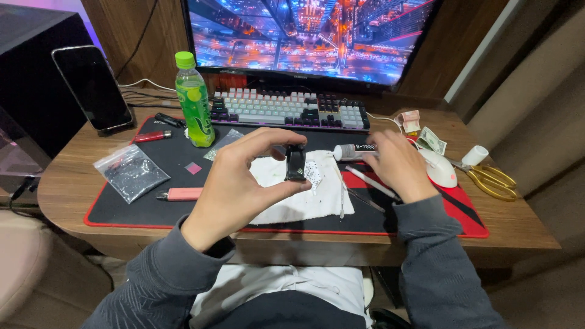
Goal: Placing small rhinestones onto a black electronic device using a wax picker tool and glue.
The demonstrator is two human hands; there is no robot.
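A green bottle (194,100), a keyboard (289,109) and a propped phone (92,87) stood in the upper left and centre, with scissors (492,179) at the right. A wooden table (67,183) carried a black mat (152,158) and a white cloth (304,189). The left hand (241,176) pinched a small black part (296,162) at centre frame above the cloth; the right hand (396,164) rested loosely curled on a glue tube (353,151).

Home computer desk: monitor (311,36), keyboard (286,109), mouse pad (140,207)
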